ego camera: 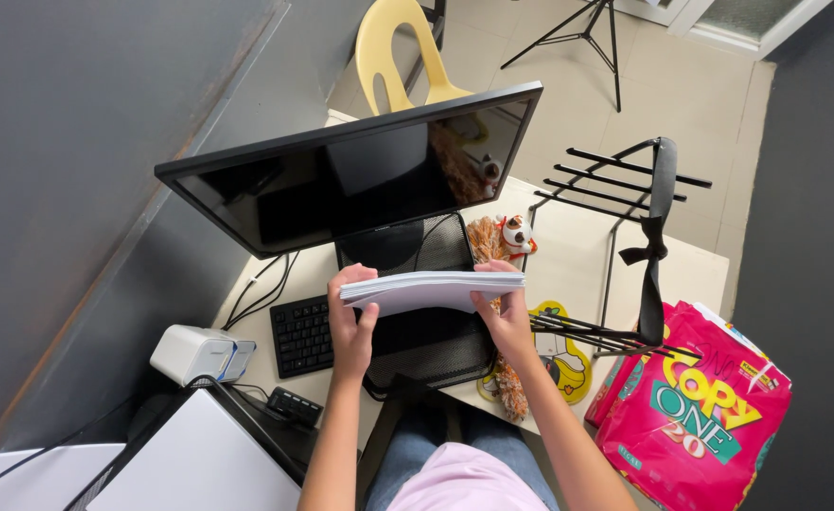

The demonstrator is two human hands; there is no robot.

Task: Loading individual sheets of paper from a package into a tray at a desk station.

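I hold a stack of white paper (431, 289) flat above the desk, just in front of a dark monitor (360, 180). My left hand (351, 322) grips the stack's left end and my right hand (504, 317) grips its right end. Under the paper sits a black mesh tray (436, 355), which covers part of a black keyboard (301, 334).
A black wire rack (639, 246) stands at the right of the cream desk (578, 255). A pink ream package (696, 407) leans beside it. A furry toy (497, 237), a yellow mat (563, 355), a small white device (199, 353) and a yellow chair (398, 52) are around.
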